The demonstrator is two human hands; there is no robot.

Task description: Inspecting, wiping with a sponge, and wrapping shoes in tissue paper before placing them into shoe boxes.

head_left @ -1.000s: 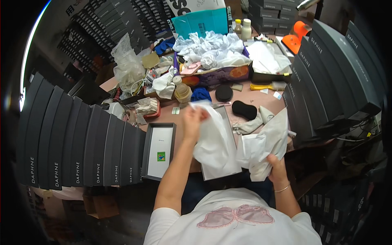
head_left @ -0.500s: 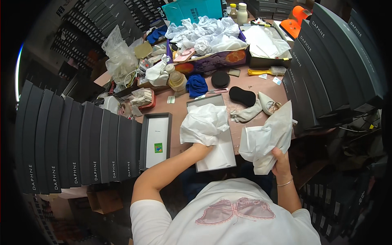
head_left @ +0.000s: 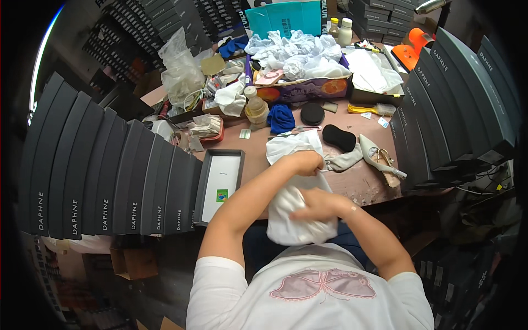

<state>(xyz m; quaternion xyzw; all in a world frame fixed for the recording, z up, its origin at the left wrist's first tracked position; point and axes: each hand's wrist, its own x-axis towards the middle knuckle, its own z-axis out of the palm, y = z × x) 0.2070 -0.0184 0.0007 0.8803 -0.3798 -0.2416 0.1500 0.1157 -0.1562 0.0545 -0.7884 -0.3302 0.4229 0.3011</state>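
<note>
Thin white paper (head_left: 289, 144) is being handled under both hands, softly creased at its far end, and a rounded, blurred white bundle (head_left: 289, 228) is held low at the table's near edge, right before the body. The left hand (head_left: 304, 160) is bent inward, fingers curled at the paper; whether it is pinched cannot be told. The right hand (head_left: 320, 202) is laid across the bundle, smeared by motion, so its grip cannot be told either. Both elbows are bent, the forearms angled toward each other. Just beyond, one limp greyish cloth (head_left: 346, 159), one smooth black pad (head_left: 339, 138) and one pale heeled shoe (head_left: 380, 159), tipped over, are seen. Farther out, one blue cloth (head_left: 281, 119), one round black case (head_left: 312, 114) and two bottles (head_left: 339, 32) are spotted.
</note>
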